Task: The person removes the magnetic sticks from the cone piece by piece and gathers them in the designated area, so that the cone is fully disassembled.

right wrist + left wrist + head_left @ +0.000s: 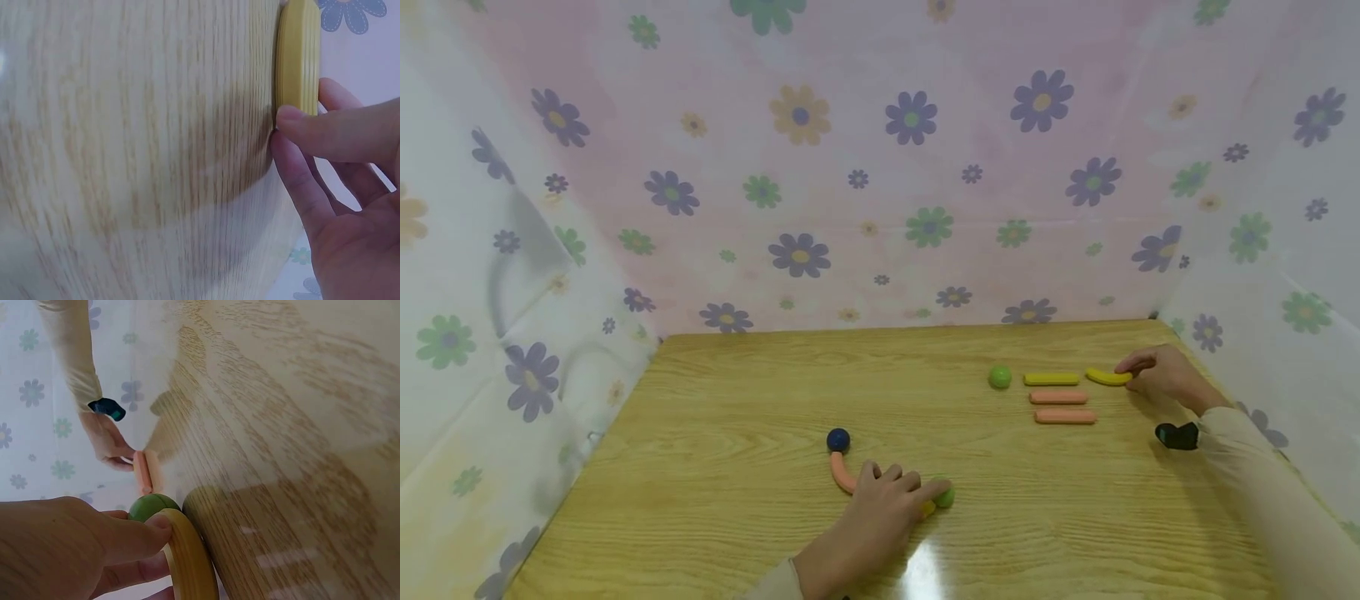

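Observation:
My right hand [1165,379] pinches one end of a curved yellow stick [1107,377] at the table's right side; the right wrist view shows thumb and fingers on that yellow stick [298,59]. Nearer to me, my left hand [883,508] holds another curved yellow piece [190,559] between thumb and fingers. A green ball [150,506] touches this piece's end. Beyond the left hand's other side, a curved orange stick [841,473] meets a dark blue ball [838,440]. My left hand hides the middle of this row in the head view.
Left of the right hand lie a straight yellow stick [1051,379], two straight orange sticks [1058,397] and a green ball [1000,377]. The wooden table [730,392] is bordered behind and at the sides by flowered cloth [865,150].

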{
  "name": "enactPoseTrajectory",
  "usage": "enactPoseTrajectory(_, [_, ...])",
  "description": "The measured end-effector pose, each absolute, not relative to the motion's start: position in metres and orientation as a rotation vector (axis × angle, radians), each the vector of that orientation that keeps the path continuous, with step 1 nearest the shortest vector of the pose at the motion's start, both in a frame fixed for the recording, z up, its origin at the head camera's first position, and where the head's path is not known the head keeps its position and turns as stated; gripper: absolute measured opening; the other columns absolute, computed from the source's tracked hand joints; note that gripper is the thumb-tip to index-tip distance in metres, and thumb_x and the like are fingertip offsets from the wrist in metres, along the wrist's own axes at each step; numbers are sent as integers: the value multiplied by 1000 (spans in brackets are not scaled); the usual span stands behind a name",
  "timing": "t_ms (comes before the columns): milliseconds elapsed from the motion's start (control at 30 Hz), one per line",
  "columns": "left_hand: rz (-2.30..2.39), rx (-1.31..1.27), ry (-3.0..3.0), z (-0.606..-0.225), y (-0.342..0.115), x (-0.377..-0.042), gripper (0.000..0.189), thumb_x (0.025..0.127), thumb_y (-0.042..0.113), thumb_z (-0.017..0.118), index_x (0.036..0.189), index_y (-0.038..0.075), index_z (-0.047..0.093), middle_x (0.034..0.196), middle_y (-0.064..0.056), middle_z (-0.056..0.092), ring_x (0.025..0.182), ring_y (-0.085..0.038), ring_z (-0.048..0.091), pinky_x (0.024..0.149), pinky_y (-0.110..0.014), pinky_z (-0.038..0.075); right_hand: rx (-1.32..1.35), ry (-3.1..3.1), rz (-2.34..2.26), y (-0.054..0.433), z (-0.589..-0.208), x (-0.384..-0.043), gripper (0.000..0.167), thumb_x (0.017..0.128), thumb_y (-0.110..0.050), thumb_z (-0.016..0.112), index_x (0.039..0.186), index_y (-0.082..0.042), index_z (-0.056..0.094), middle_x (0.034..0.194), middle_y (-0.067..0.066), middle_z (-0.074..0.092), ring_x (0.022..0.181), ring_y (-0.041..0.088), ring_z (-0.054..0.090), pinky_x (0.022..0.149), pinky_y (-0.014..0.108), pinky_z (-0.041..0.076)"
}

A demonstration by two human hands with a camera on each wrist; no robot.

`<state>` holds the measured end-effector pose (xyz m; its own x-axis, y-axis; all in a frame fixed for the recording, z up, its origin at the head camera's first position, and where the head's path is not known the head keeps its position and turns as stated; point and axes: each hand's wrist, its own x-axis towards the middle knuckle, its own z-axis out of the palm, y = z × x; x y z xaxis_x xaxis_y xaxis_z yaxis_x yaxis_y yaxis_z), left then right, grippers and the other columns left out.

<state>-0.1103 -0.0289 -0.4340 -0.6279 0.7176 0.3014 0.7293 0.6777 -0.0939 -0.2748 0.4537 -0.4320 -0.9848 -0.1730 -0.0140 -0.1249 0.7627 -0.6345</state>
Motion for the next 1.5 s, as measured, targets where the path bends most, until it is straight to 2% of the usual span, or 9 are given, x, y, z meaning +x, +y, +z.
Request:
enactPoseTrajectory(200, [-28,-1139,-2574,-433,-28,-110,45,82,32,74,124,34,59,80,13,57,61,-5,38,58,-23,22,-196,2909,-1020,454,-431,-273,20,81,5,65,100,7,69,103,27,63,91,36,60,75,47,50])
enactPoseTrajectory(500, [-43,-1134,-2539,-436,-28,-110,46,81,32,74,124,35,59,81,13,57,62,-5,41,59,-24,25,-253,2968,-1054,458,-432,-269,24,80,13,59,102,11,67,105,32,61,90,42,62,66,32,53])
enactPoseTrajectory(633, [-33,-1132,-2534,-435,-29,-109,46,81,33,74,124,35,58,81,13,56,63,-5,41,60,-24,24,-293,3013,-986,456,-427,-265,21,84,7,62,103,10,67,105,33,60,92,48,59,68,38,54])
enactPoseTrajectory(767, [-31,-1131,-2533,-436,-29,-109,44,82,33,73,124,34,58,81,12,56,63,-6,40,60,-24,23,-296,3012,-929,449,-416,-257,23,86,-2,66,106,8,65,113,35,55,96,49,56,72,46,53])
enactPoseTrajectory(900, [-127,-1130,-2557,-438,-30,-111,42,82,30,74,123,30,60,85,10,59,66,-5,45,62,-24,30,-299,3001,-912,439,-405,-249,25,86,-5,67,109,7,65,118,35,52,98,48,56,74,49,51])
enactPoseTrajectory(1067, [-307,-1115,-2606,-439,-37,-113,40,81,28,75,119,25,63,93,5,58,81,-10,51,70,-32,42,-420,3028,-917,422,-396,-238,23,85,-4,69,106,3,67,111,28,60,93,42,59,72,48,51])
enactPoseTrajectory(1267, [-381,-1094,-2647,-436,-52,-116,31,74,29,80,102,24,66,93,5,49,84,-12,42,73,-36,35,-677,3063,-898,392,-391,-224,18,82,-4,73,100,-2,70,101,16,67,84,29,63,67,34,53])
enactPoseTrajectory(1400, [-436,-1096,-2664,-435,-61,-117,19,77,23,77,93,24,66,90,7,46,81,-10,38,68,-29,31,-792,3023,-930,372,-387,-212,16,83,-5,72,100,-5,69,98,10,66,83,22,62,64,27,52])
enactPoseTrajectory(1500, [-441,-1108,-2666,-436,-64,-117,15,80,21,75,92,25,67,89,8,47,80,-9,38,65,-23,30,-868,2953,-991,358,-384,-203,16,84,-3,70,100,-4,68,98,11,65,84,22,61,63,28,53])
